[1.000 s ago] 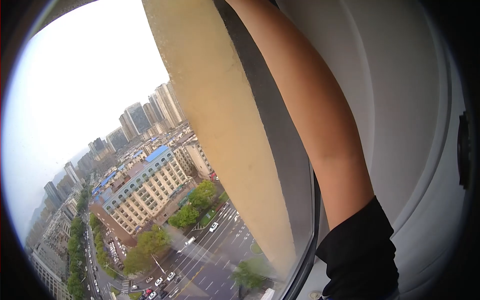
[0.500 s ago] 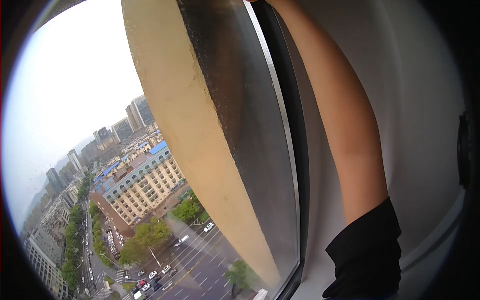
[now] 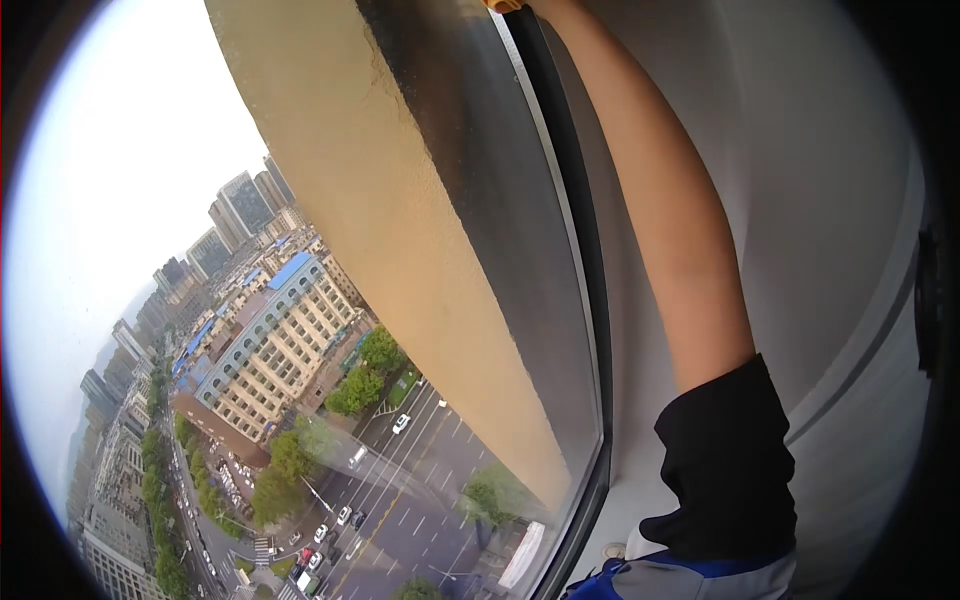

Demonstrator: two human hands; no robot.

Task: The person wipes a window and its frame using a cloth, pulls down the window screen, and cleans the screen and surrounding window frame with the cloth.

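My right arm [image 3: 665, 215], its black sleeve pushed up past the elbow, stretches upward along the inside of a window. At the top edge of the view, my right hand [image 3: 540, 4] is mostly cut off. A bit of yellow-orange cloth [image 3: 503, 5] shows at the hand, against the top of the window's dark frame [image 3: 572, 160]. The fingers themselves are barely visible. Left of the frame is the window glass [image 3: 555, 330], with faint reflections in it. My left hand is out of view.
Outside the glass stands a tan wall edge [image 3: 400, 240] with a dark side. Far below lie a road [image 3: 410, 510] with cars and a long beige building [image 3: 270, 360]. A pale interior wall [image 3: 820, 200] is on the right. Grey and blue clothing [image 3: 690, 578] shows at the bottom.
The view has tilted and shifted, so more road and my clothing show at the bottom. My elbow sits slightly higher and further left, and more of the yellow-orange cloth is visible.
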